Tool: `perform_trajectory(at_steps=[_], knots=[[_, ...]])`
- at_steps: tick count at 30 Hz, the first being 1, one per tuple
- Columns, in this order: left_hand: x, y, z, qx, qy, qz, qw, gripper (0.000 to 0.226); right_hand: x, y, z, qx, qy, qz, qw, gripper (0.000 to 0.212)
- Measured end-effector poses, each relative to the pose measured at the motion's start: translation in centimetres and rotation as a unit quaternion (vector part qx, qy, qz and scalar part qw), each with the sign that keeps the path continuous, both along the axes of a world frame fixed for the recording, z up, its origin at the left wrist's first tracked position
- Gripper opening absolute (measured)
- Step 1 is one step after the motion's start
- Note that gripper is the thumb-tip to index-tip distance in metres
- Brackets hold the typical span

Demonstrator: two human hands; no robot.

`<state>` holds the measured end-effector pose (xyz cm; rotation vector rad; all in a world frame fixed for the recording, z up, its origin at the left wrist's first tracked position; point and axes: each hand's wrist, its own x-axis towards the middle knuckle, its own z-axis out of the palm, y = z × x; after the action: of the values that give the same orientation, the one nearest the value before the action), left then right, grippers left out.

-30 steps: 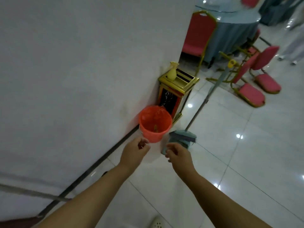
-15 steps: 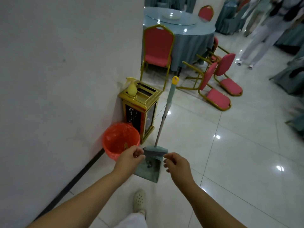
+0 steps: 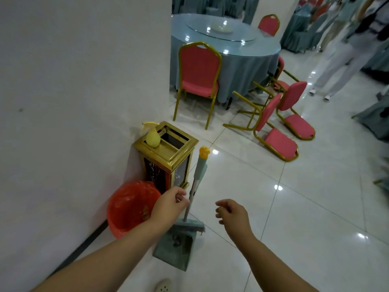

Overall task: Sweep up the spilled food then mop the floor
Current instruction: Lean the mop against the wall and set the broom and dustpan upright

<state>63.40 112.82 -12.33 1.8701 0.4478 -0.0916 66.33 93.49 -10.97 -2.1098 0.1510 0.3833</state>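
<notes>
The left hand [image 3: 170, 205] pinches the upright dustpan [image 3: 176, 245] pole, its yellow tip at twelve o'clock, pan mouth toward six, while the right hand [image 3: 231, 216] hangs loosely curled, empty

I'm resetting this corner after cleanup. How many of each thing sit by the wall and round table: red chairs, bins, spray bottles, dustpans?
Red chairs: 5, first, two tipped over
Bins: 2, gold and red
Spray bottles: 1
Dustpans: 1
Total: 9

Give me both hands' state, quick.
Left hand: fingers at the dustpan handle; grip cannot be told.
Right hand: loosely curled, holding nothing.
</notes>
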Motion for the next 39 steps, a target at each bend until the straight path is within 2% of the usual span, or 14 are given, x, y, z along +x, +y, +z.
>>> perform_trajectory(at_steps=[5,11,14,16,19,22,26,31,34,39], knots=[[4.5,-1.8,0.3,0.045,-0.001,0.046,0.998,0.029,7.2,-0.5,-1.0,-0.037,0.005,0.060,0.997,0.023],[7.6,-4.9,0.1,0.023,-0.003,0.140,0.990,0.039,16.0,0.2,-2.3,-0.065,-0.004,0.215,0.974,0.029],[8.3,-6.7,0.2,0.030,-0.014,0.198,0.980,0.029,19.7,0.5,-3.2,-0.113,-0.034,0.315,0.942,0.032],[8.8,-7.8,0.2,0.039,-0.022,0.245,0.968,0.021,21.5,0.7,-3.9,-0.126,-0.028,0.361,0.923,0.041],[9.3,-9.2,0.0,0.036,-0.033,0.312,0.949,0.021,23.2,1.2,-5.0,-0.122,-0.009,0.429,0.895,0.058],[9.4,-10.4,-0.1,0.001,-0.047,0.365,0.930,0.016,24.0,1.7,-6.0,-0.158,-0.060,0.505,0.846,0.066],[9.2,-11.3,-0.1,-0.034,-0.062,0.412,0.908,0.017,23.9,2.1,-6.9,-0.208,-0.139,0.561,0.789,0.057],[8.1,-11.4,0.0,-0.053,-0.079,0.437,0.895,0.029,23.6,2.8,-6.9,-0.259,-0.240,0.586,0.729,0.050],[6.4,-11.1,0.3,-0.066,-0.079,0.452,0.886,0.033,22.4,3.6,-6.8,-0.259,-0.208,0.597,0.730,0.044],[2.8,-10.2,0.7,-0.078,-0.089,0.464,0.878,0.025,18.9,4.4,-6.4,-0.241,-0.192,0.595,0.742,0.037]])
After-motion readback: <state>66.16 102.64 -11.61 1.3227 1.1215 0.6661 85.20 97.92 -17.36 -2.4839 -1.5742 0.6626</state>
